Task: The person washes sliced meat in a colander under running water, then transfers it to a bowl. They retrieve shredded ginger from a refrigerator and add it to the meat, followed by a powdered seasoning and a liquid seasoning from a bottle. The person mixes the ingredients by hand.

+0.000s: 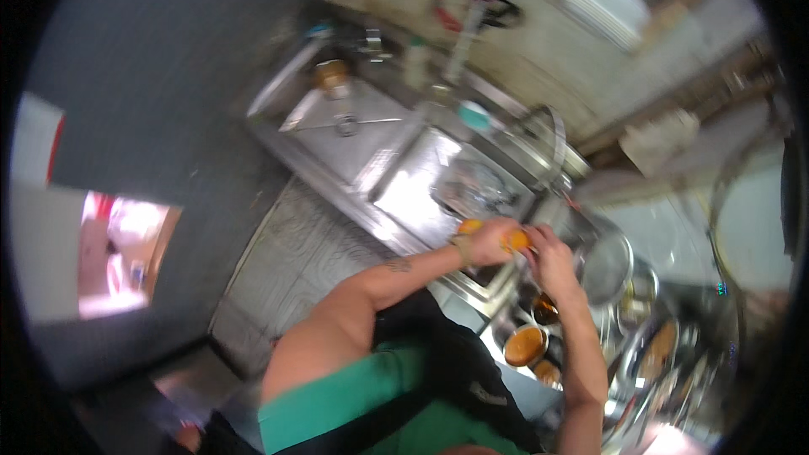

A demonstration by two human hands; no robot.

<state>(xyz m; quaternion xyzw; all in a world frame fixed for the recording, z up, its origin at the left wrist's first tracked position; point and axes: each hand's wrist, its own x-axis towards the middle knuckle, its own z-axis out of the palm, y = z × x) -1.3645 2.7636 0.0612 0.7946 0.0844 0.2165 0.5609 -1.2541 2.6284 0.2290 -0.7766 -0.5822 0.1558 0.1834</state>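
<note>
My left hand (493, 241) is wrapped around an orange object (516, 240), perhaps a bottle or packet, over the near right corner of the steel sink (404, 237). Orange shows on both sides of this fist; the rest is hidden by my fingers, and blur hides its detail. The fingers of my right hand (553, 259) are closed at the object's right end. Beyond my hands, a crumpled clear plastic bag (474, 186) lies in the right basin.
A curved faucet (559, 139) rises behind the sink. A brown-filled jar (332, 76) and a small glass (346, 124) stand at the left basin. Right of the sink are a bowl of orange-brown sauce (526, 345), a round strainer (607, 268) and several metal vessels.
</note>
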